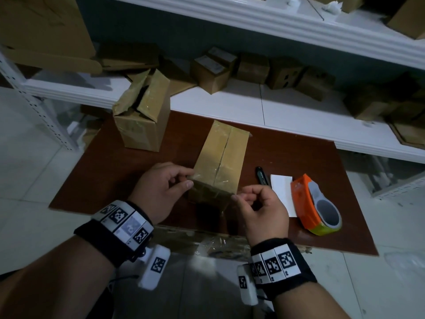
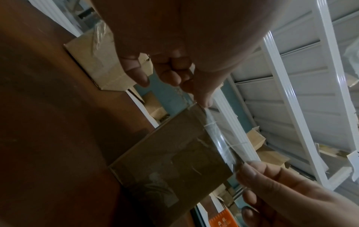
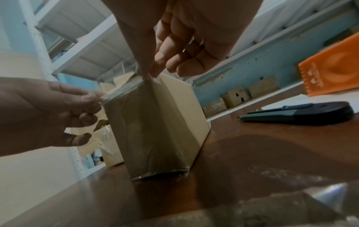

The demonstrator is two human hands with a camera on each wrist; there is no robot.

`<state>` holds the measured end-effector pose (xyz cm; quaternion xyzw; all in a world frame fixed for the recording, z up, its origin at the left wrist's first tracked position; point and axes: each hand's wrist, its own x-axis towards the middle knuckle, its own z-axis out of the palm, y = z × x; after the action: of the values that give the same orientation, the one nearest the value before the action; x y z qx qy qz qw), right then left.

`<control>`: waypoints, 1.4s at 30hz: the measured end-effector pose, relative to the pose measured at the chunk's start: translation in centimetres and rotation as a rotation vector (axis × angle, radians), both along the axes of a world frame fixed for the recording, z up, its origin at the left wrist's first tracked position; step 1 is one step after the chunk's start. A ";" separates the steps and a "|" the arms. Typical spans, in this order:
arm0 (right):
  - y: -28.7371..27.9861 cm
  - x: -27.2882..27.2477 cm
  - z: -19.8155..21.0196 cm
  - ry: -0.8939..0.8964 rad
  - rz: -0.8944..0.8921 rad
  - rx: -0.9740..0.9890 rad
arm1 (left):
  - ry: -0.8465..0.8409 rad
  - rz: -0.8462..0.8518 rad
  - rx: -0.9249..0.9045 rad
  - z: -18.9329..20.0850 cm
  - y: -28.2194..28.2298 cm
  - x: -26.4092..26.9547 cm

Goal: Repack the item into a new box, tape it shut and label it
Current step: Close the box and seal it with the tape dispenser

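The new cardboard box [image 1: 220, 155] stands on the brown table [image 1: 110, 180], flaps closed, with clear tape running along the top seam. A strip of clear tape [image 2: 219, 138] is stretched across its near top edge. My left hand [image 1: 189, 180] pinches the strip's left end at the box corner; the pinch also shows in the left wrist view [image 2: 204, 102]. My right hand [image 1: 239, 196] pinches the right end between thumb and forefinger at the other corner [image 3: 147, 73]. The box's near face [image 3: 151, 130] is wrapped in glossy tape.
An opened old box [image 1: 140, 118] stands at the table's far left. Right of my hands lie a black utility knife [image 1: 262, 174], a white label [image 1: 281, 192] and an orange tape dispenser [image 1: 315, 203]. A white shelf [image 1: 287, 107] behind holds several small boxes.
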<state>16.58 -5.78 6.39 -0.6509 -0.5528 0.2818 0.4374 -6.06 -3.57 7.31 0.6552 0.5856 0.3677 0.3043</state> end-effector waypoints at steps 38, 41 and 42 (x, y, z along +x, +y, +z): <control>0.9 0.3 -1.2 -0.128 0.108 -0.030 | -0.054 0.082 -0.227 -2.1 0.4 1.7; 0.8 0.3 -1.5 -0.169 0.108 0.022 | 0.048 0.131 -0.181 -1.8 0.1 2.5; 0.8 0.4 -1.6 -0.166 0.110 0.035 | 0.078 0.142 -0.162 -1.6 0.1 2.7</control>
<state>16.99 -4.95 4.84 -0.6331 -0.6269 0.2407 0.3852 -3.41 -3.49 5.69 0.5990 0.6698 0.3142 0.3063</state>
